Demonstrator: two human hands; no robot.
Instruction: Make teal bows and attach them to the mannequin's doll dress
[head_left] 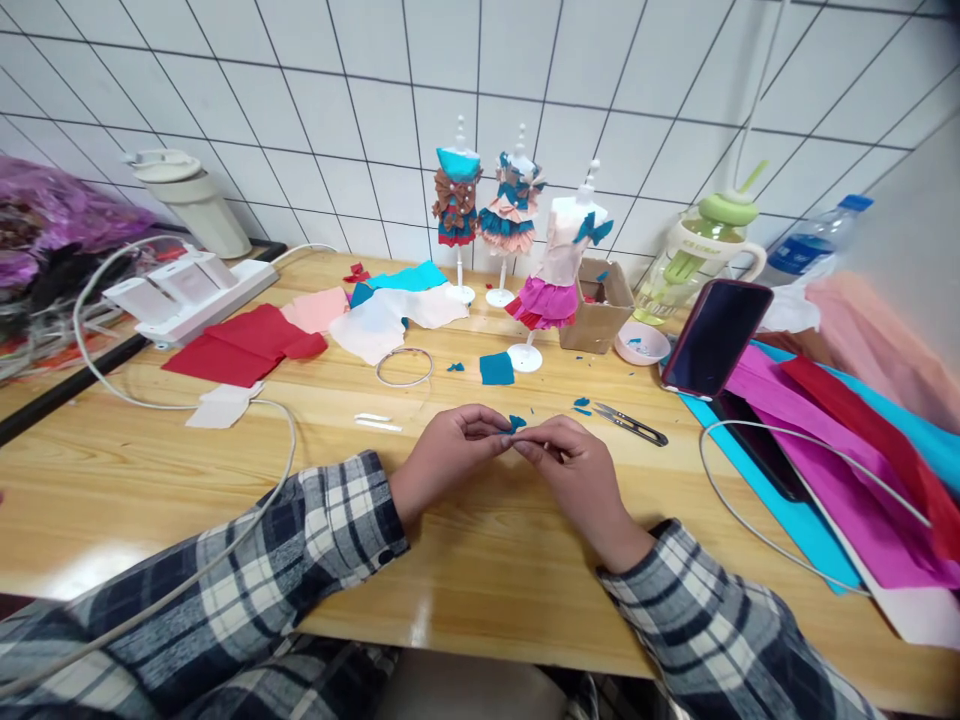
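My left hand [469, 440] and my right hand [574, 470] meet over the middle of the table, fingertips pinched together. Between them is a small teal crepe paper piece [514, 424], shaped somewhat like a bow; its lower part is hidden by my fingers. Just beyond lies a teal paper square [496, 369], with a small teal scrap [456, 367] to its left. Thread snips [631, 424] rest to the right of my right hand, beside more teal scraps [582, 405]. Two white strips [377, 423] lie left of my left hand. A wire ring [405, 367] sits behind them.
Three small mannequins in paper dresses [456, 200] stand at the back, near a cardboard box [598, 310] and a pink dish [642, 344]. A phone [716, 338] leans before a bottle [694, 255]. Coloured paper [847, 450] lies right, red paper [244, 342] left. A cable [292, 440] crosses my left sleeve.
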